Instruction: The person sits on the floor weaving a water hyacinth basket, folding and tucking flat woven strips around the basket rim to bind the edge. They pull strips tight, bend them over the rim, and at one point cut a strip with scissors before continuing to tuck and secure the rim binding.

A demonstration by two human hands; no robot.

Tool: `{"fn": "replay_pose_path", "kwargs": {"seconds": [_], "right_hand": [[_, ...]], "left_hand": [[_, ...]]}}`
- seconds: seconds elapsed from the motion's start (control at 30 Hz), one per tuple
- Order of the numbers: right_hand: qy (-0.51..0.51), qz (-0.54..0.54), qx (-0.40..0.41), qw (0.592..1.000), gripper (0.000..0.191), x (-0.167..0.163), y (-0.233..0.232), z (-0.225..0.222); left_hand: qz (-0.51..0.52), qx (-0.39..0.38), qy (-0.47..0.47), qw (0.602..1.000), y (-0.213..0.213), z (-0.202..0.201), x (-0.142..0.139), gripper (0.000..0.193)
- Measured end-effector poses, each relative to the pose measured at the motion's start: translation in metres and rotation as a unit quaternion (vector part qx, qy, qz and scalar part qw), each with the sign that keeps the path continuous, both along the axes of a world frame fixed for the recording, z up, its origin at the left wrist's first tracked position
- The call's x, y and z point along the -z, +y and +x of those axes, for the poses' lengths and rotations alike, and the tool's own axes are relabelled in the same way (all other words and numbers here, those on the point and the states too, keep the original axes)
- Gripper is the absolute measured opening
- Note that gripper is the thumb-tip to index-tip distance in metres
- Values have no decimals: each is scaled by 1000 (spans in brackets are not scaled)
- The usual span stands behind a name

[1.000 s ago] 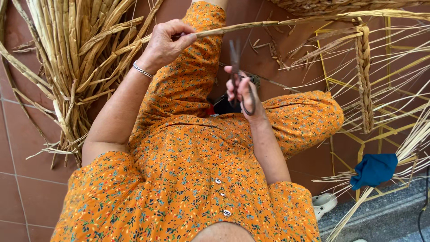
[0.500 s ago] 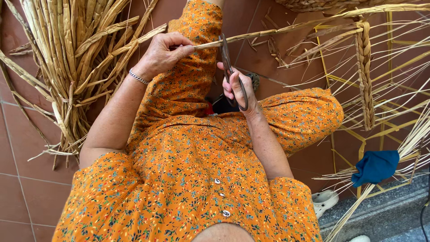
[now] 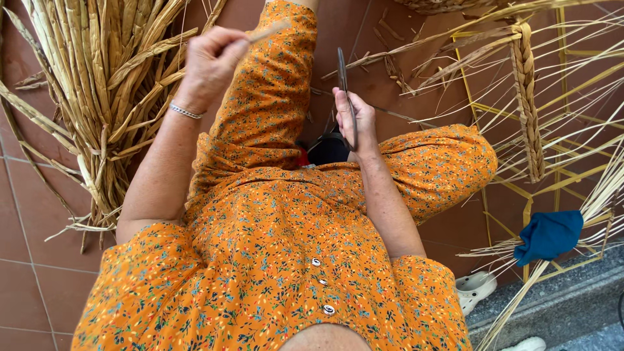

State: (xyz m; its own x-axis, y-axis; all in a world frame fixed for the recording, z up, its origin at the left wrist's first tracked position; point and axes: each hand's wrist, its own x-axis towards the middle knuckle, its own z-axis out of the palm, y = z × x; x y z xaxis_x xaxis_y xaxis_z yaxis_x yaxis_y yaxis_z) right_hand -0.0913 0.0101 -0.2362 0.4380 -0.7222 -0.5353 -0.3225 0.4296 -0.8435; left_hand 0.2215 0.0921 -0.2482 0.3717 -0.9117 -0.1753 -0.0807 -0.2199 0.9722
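Floor: red-brown tiles [image 3: 26, 260] carried everything; the person sat on them in an orange flowered dress [image 3: 273, 260], knees spread so the work lay between.
Straw bundle: the dry stalks [image 3: 97, 97] lay at the floor's left side, within reach of the left arm.
Left hand: the left hand [image 3: 211, 62] was raised, its grip pinched narrow on one thin straw strip [image 3: 270, 29], lifted clear of the lap.
Right hand: the right hand [image 3: 354, 123] had its grip closed around dark scissors [image 3: 344, 84], blades together and pointing up, away from the body.
Frame: a yellow frame [image 3: 513, 188] with a plaited band [image 3: 526, 97] lay at the right; a blue cloth [image 3: 549, 234] rested on it.
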Motion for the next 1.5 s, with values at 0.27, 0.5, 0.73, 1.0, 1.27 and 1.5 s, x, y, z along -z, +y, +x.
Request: {"fn": "replay_pose_path", "kwargs": {"seconds": [0.27, 0.5, 0.73, 1.0, 1.27, 1.5], "right_hand": [[99, 74, 206, 971, 40, 53, -19, 1], [340, -46, 258, 903, 74, 75, -57, -4], [434, -43, 234, 869, 88, 90, -97, -32], [148, 7, 330, 932, 67, 89, -145, -32], [-77, -61, 451, 887, 55, 42, -163, -35], [-44, -306, 298, 903, 34, -36, -50, -14]], "left_hand": [[-48, -57, -71, 995, -11, 41, 3, 7], [-106, -21, -480, 871, -39, 30, -18, 29], [-62, 26, -217, 974, -37, -10, -34, 11], [-87, 32, -205, 974, -67, -55, -51, 9], [-93, 50, -257, 961, -80, -71, -57, 11], [-98, 168, -101, 976, -99, -113, -88, 20]]}}
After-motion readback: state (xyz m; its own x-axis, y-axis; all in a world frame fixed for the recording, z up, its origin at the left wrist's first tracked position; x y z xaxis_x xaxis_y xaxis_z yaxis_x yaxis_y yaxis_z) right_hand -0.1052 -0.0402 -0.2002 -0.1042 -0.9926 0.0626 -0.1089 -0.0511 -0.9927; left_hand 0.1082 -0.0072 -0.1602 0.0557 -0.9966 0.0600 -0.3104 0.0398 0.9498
